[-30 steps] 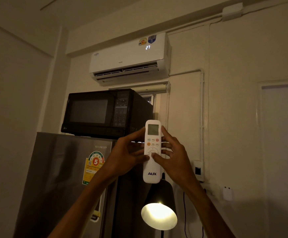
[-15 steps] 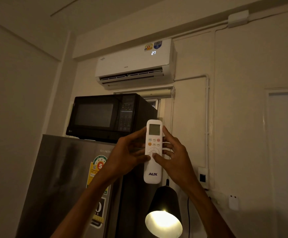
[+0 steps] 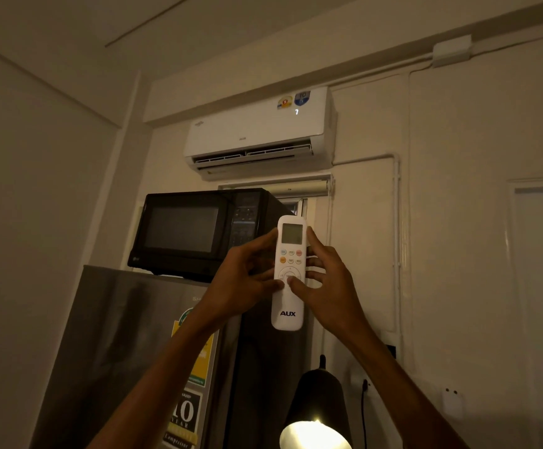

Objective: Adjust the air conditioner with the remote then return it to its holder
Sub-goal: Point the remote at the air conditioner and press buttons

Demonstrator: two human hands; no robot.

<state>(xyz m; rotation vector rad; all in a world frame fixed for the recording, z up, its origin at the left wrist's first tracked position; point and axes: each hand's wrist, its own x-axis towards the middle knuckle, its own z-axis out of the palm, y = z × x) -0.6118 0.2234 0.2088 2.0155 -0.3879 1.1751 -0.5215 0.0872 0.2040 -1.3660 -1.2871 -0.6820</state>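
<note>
Here you held the remote point(image 3: 289, 273) upright between both hands, long axis vertical, top aimed toward the air conditioner point(image 3: 259, 132) above; left hand point(image 3: 242, 280) wrapped its left edge, right hand point(image 3: 327, 280) its right, thumb on the round pad.

Walls point(image 3: 458, 222): you face plain cream plaster, dimly lit, with a white conduit running down at 3 o'clock.
Ceiling point(image 3: 69, 21): pale, at 11 o'clock.
Fridge point(image 3: 118, 335): steel-grey, at 8 o'clock, with stickers on its door.
Microwave point(image 3: 192, 231): black, standing on the fridge top, at 10 o'clock.
Lamp point(image 3: 318, 400): black shade at 6 o'clock, its bulb lit.
Roller blind point(image 3: 296, 189): rolled up, near the centre of your view.
Junction box point(image 3: 451, 50): white, at 1 o'clock.
</note>
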